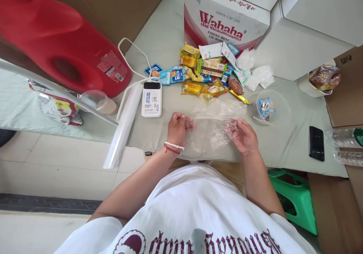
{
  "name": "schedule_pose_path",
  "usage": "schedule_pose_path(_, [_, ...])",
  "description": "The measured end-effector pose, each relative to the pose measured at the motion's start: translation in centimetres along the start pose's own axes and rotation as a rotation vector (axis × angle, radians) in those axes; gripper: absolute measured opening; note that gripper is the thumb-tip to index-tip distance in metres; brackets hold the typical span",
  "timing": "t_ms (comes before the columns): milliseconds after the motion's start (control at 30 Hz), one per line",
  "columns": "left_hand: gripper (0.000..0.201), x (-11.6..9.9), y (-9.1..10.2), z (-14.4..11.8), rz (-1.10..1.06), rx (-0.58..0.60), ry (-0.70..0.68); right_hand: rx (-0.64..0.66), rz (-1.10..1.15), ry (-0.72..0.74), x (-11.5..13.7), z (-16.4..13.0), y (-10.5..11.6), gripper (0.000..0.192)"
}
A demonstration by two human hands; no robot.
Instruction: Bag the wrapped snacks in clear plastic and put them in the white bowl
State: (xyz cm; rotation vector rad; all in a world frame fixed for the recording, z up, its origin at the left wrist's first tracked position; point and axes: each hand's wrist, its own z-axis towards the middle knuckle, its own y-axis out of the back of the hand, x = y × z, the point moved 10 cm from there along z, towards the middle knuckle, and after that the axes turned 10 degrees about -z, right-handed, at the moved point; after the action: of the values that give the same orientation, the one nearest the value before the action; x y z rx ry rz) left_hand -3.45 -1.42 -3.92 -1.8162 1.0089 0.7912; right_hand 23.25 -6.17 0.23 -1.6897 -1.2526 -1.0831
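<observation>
Between my two hands stretches a clear sheet of plastic film (208,133), see-through and wrinkled. My left hand (177,128), with a white bead bracelet and a red string at the wrist, pinches its left side. Its right side is bunched in the fingers of my right hand (244,137). Beyond the film lies a pile of wrapped snacks (211,68) in yellow, blue, white and brown packets. Right of my right hand, a clear plastic tub (256,112) holds a blue-and-white packet (266,106).
A white power bank (152,102) with a cable and a roll of clear film (124,127) lie on the left. A red jug (73,46) stands behind. The Wahaha carton (224,19) backs the snacks. A phone (316,143) and bottles (344,137) are at right, a green stool (296,201) below.
</observation>
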Motion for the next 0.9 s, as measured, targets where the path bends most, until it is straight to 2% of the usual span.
schedule_pose_path(100, [0.017,-2.7,1.1,1.0,0.218,-0.067,-0.194,-0.031,-0.004,-0.067,-0.8,0.5,2.0,0.035])
schedule_pose_path(233, [0.015,-5.9,2.2,1.8,0.585,-0.134,-0.451,-0.060,-0.128,-0.155,-1.5,2.1,4.5,0.039])
schedule_pose_path(300, [0.014,-6.7,2.3,1.4,0.736,-0.179,-0.549,-0.098,-0.206,-0.171,-1.5,3.0,5.4,0.043])
schedule_pose_path(367, [0.024,-7.3,1.7,0.1,0.837,-0.191,-0.681,-0.148,-0.265,-0.177,-1.1,3.4,5.9,0.048])
schedule_pose_path(433, [0.036,-7.3,-0.1,-1.7,0.934,-0.105,-0.834,-0.170,-0.280,-0.187,-0.9,3.6,5.7,0.056])
schedule_pose_path(500, [0.037,-6.1,-2.8,-3.0,1.085,0.127,-0.926,-0.150,-0.294,-0.189,-0.8,3.4,5.0,0.066])
schedule_pose_path(567, [0.038,-3.7,-5.0,-3.8,1.263,0.439,-0.917,-0.093,-0.342,-0.180,-1.0,3.0,4.4,0.075])
schedule_pose_path(633, [0.045,-1.7,-5.3,-3.8,1.409,0.643,-0.836,-0.050,-0.414,-0.164,-1.5,2.4,4.7,0.074])
schedule_pose_path(667, [0.052,-1.2,-4.8,-3.7,1.461,0.683,-0.791,-0.037,-0.456,-0.157,-1.7,2.0,5.3,0.070])
schedule_pose_path(733, [0.068,-0.8,-3.4,-3.4,1.527,0.691,-0.720,-0.009,-0.587,-0.144,-1.9,1.1,6.8,0.059])
schedule_pose_path(800, [0.081,-0.7,-2.0,-3.8,1.556,0.689,-0.694,0.030,-0.854,-0.113,-1.0,0.4,8.0,0.048])
schedule_pose_path(867, [0.092,-0.5,-1.0,-4.6,1.566,0.692,-0.694,0.009,-1.231,-0.011,1.7,0.3,8.0,0.036])
schedule_pose_path(900, [0.095,-0.4,-0.8,-5.1,1.569,0.692,-0.695,-0.029,-1.407,0.074,3.6,0.6,7.2,0.033])
